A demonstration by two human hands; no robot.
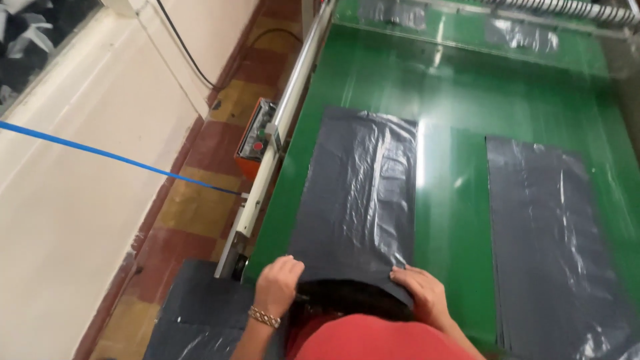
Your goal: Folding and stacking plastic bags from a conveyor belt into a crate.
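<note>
Landmark: green belt (453, 200), a glossy flat surface that fills most of the view and runs away from the person.
Near bag: dark grey plastic bag (360, 193) lies flat on the left half of the green belt, wrinkled and shiny.
Long axis: the bag's long side runs along the belt, from the person's hands toward the far end; its short far edge points up the belt, its near edge sits at the belt's near end.
Left hand: left hand (278, 283) rests on the bag's near left corner, fingers curled down onto the plastic; a metal bracelet (265, 317) circles the wrist. Whether it pinches the film or only presses it, I cannot tell.
Right hand: right hand (420, 288) lies palm down and spread flat on the bag's near right corner, pressing rather than gripping.
Second bag: another dark grey bag (553, 247) lies on the right half of the belt, parallel to the first and well apart from both hands.
Left of belt: a metal side rail (280, 133) edges the belt, with an orange control box (255, 139) just beside it.
Floor: a stack of dark bags (200, 313) lies beside the belt's near left corner.
Line: a blue cord (113, 157) crosses the pale wall toward the rail.
</note>
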